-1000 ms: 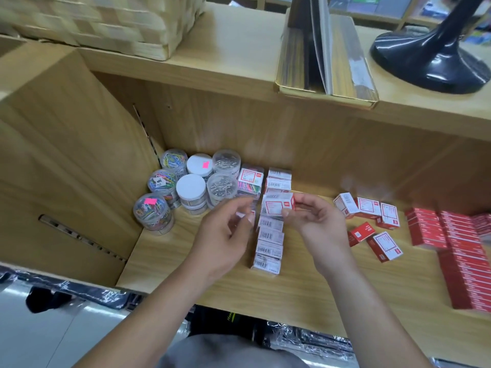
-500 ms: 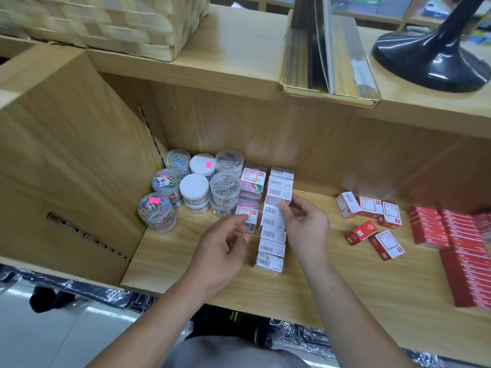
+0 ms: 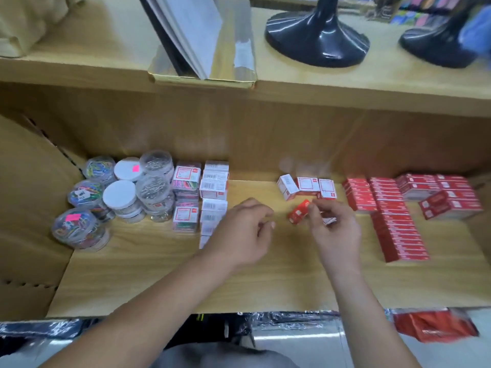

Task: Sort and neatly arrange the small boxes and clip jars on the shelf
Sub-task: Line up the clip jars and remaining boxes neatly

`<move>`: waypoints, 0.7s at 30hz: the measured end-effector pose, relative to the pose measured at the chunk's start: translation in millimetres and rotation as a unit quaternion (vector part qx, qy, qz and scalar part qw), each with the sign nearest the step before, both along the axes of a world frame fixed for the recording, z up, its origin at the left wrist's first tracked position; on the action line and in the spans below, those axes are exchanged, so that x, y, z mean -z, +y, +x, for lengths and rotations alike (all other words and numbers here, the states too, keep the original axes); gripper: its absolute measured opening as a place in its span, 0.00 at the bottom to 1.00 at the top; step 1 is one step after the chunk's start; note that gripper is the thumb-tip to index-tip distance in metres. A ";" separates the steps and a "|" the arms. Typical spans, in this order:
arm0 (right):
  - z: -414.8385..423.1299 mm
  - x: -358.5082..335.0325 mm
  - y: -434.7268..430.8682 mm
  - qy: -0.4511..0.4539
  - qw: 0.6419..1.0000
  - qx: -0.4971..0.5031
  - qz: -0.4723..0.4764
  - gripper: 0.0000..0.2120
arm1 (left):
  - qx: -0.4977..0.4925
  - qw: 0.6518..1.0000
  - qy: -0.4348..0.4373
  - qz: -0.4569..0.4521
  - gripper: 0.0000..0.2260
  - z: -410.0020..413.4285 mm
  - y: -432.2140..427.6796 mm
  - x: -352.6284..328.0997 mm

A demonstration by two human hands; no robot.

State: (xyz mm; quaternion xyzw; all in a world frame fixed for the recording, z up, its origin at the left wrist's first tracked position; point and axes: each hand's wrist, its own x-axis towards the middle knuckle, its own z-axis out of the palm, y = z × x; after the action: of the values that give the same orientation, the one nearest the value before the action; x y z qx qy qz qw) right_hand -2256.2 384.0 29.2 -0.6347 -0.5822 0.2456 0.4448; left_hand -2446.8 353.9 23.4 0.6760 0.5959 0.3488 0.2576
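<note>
A: Your right hand (image 3: pixel 334 232) is off the column of white barcoded cardboard boxes (image 3: pixel 214 187) now. It sits farther right, fingertips at the end of a small red cardboard box (image 3: pixel 299 213) among the loose ones.
B: Do you grip that box?
A: Too blurred to tell. Your left hand (image 3: pixel 244 229) is away from the column too, over the light wooden shelf (image 3: pixel 265 274), fingers loosely curled, holding nothing.
B: And your head is turned rightward: a second glossy black stand base (image 3: pixel 438 46) comes into sight.
</note>
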 end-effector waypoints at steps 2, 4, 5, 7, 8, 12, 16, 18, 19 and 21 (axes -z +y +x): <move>28.3 10.9 7.1 -0.099 0.993 0.045 -0.046 0.11 | 0.027 0.997 0.069 -0.014 0.14 35.0 28.8 2.4; 45.5 30.1 13.5 -0.182 0.977 0.046 -0.106 0.18 | 0.035 0.992 0.110 -0.050 0.20 60.4 50.9 12.2; 49.6 38.5 15.8 -0.194 0.971 0.033 -0.136 0.21 | 0.031 0.989 0.128 -0.064 0.20 69.0 58.3 17.8; 54.4 50.2 18.0 -0.193 0.968 0.017 -0.159 0.26 | 0.018 0.986 0.142 -0.081 0.16 77.3 66.0 26.3; 57.6 55.3 19.4 -0.187 0.969 0.014 -0.160 0.27 | 0.013 0.988 0.129 -0.085 0.15 77.3 66.6 28.1; 56.5 40.4 14.1 -0.103 0.984 -0.034 -0.139 0.10 | -0.031 0.985 -0.108 -0.134 0.08 59.8 42.3 7.3; 28.6 12.7 -7.5 0.055 0.985 -0.099 -0.133 0.11 | -0.071 0.946 -0.278 -0.151 0.10 17.4 -7.0 -18.2; 8.5 1.5 -19.1 0.129 0.974 -0.128 -0.133 0.14 | -0.105 0.928 -0.323 -0.154 0.13 -7.3 -30.4 -24.8; -2.1 -3.6 -24.1 0.157 0.969 -0.141 -0.131 0.16 | -0.121 0.921 -0.335 -0.155 0.14 -18.1 -40.2 -26.7; -21.9 -8.5 -30.8 0.202 0.957 -0.161 -0.134 0.18 | -0.145 0.912 -0.356 -0.145 0.15 -35.8 -57.2 -27.8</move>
State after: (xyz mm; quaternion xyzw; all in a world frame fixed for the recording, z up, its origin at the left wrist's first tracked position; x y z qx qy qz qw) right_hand -2278.1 353.2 37.7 -0.5236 -0.5362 0.5128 0.4189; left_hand -2482.6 296.7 51.2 0.3679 0.6001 0.5099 0.4945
